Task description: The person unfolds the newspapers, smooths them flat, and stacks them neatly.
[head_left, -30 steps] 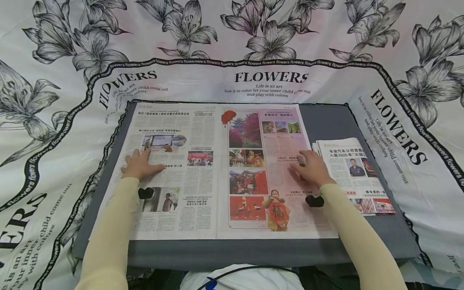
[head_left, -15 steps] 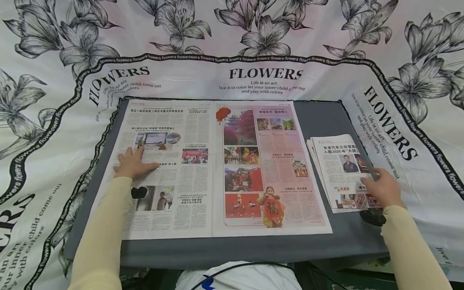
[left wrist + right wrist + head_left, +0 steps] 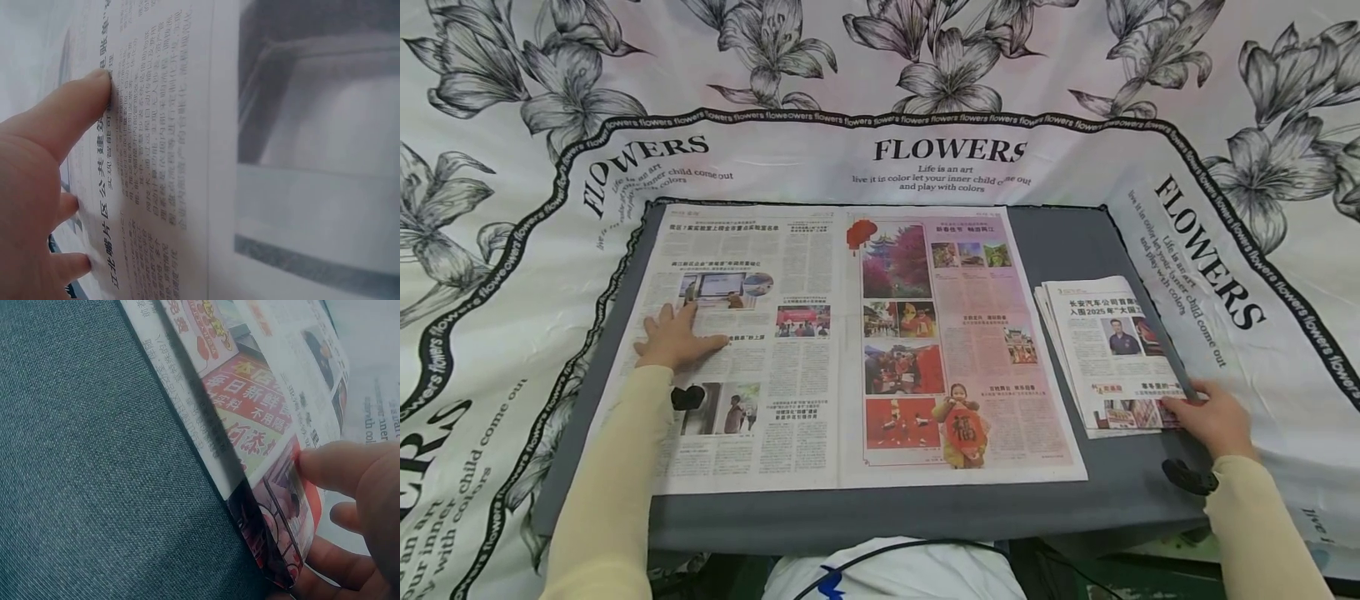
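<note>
A newspaper [image 3: 805, 375] lies spread open on a grey board, its left page mostly print and its right page pinkish with photos. My left hand [image 3: 676, 337] rests on the left page with fingers spread, and the left wrist view shows the thumb [image 3: 81, 103] over the print. At the right lies a stack of folded newspapers [image 3: 1108, 367]. My right hand [image 3: 1213, 419] pinches the near right corner of its top newspaper. In the right wrist view the thumb [image 3: 331, 465] is on the upper side, while other fingers curl under the edge.
The grey board [image 3: 880, 521] extends past the papers along the near edge. Around it spreads a white cloth [image 3: 790, 175] printed with flowers and lettering. A black cable [image 3: 910, 546] crosses the white clothing at the bottom.
My right hand has left the spread newspaper, moved right to the folded stack, and now pinches its near right corner. The left hand stays on the left page; the view shifted slightly.
</note>
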Demonstrator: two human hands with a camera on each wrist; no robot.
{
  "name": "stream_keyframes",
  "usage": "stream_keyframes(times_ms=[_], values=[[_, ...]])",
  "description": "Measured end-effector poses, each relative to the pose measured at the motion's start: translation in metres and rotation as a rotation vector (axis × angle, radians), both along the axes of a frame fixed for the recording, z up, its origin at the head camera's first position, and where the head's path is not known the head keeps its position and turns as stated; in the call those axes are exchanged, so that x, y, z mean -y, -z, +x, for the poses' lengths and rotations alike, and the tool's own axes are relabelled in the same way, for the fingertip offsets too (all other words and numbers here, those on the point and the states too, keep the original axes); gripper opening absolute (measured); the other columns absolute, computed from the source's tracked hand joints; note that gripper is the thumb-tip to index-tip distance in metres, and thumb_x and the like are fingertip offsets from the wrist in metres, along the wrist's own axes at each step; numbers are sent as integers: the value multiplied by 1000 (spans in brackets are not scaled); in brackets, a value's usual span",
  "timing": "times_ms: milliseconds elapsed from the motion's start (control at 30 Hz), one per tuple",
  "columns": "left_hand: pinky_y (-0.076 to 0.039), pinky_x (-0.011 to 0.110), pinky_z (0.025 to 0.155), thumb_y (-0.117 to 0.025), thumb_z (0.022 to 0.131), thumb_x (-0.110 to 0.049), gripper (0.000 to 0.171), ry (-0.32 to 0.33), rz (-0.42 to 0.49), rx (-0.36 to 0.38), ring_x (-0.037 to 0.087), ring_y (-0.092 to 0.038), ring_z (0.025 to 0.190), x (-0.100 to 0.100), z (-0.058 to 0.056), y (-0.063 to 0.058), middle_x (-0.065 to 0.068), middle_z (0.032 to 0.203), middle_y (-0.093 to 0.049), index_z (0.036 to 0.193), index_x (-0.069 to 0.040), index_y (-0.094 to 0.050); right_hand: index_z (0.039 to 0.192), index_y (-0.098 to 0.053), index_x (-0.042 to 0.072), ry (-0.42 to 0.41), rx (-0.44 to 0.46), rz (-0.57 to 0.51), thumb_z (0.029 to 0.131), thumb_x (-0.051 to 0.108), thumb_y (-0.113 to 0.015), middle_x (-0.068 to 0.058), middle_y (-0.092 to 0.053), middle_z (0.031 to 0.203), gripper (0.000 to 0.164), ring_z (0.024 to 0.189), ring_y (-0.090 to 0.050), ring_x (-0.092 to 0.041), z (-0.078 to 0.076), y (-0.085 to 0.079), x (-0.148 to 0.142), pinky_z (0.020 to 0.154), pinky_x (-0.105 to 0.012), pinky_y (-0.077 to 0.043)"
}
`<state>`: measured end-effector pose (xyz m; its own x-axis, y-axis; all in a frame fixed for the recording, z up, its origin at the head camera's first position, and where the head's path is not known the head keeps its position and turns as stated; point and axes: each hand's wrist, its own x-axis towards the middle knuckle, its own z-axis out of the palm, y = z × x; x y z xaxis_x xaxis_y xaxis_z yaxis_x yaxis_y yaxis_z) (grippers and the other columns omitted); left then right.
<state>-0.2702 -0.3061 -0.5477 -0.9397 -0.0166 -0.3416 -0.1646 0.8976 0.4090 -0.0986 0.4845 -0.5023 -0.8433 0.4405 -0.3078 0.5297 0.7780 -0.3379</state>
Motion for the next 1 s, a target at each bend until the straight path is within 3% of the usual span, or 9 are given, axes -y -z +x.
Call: stream_keyframes(times_ms=[167, 333, 500, 633, 700, 867, 1000], values=[[-8, 93, 100, -67, 86, -64, 110, 1, -5, -4, 72, 6, 144, -1, -1, 1, 39, 163, 2, 164, -9, -13, 141, -35, -22, 15, 21, 0, 97, 36, -63, -46, -49, 131, 78, 110, -53, -55, 1, 1, 0, 83, -56, -48], [-7, 93, 100, -68, 85, -66, 111, 0, 1, -5, 72, 7, 144, -3, 0, 3, 39, 164, 2, 164, -9, -14, 139, -38, -22, 43, 54, -32, 95, 34, -66, -47, -48, 131, 77, 103, -55, -50, 2, 5, -3, 71, -40, -47], [-6, 93, 100, -68, 86, -65, 110, -2, 6, -8, 72, 9, 144, -3, -1, 5, 39, 164, 4, 164, -9, -14, 137, -40, -22, 60, 46, -65, 95, 31, -67, -45, -51, 127, 72, 86, -61, -34, 3, 8, -6, 60, -28, -47], [-6, 93, 100, -69, 86, -64, 110, -5, 5, -10, 72, 9, 144, -3, 0, 5, 39, 164, 3, 164, -8, -15, 140, -36, -22, 81, 14, -168, 96, 27, -66, -43, -56, 116, 73, 72, -62, -15, 4, 10, -8, 58, -29, -55], [-6, 93, 100, -69, 85, -64, 110, -6, 3, -12, 72, 9, 144, -3, 0, 4, 39, 164, 2, 163, -8, -16, 142, -33, -21, 90, -2, -229, 97, 26, -64, -36, -62, 105, 72, 68, -61, -8, 5, 11, -9, 59, -30, -58], [-6, 93, 99, -69, 86, -63, 109, -12, 5, -18, 72, 9, 144, -3, 1, 4, 38, 164, 2, 163, -7, -16, 141, -30, -18, 88, -52, -394, 102, 22, -58, 8, -64, 81, 63, 67, -62, -2, 8, 8, -12, 61, -30, -59], [-5, 93, 99, -69, 86, -62, 109, -10, 9, -16, 72, 10, 144, -4, 1, 3, 39, 164, 3, 163, -7, -16, 126, -47, 15, 135, -148, -682, 102, 12, -58, 23, -63, 78, 26, 68, -66, -1, 6, -5, -14, 61, -27, -58]])
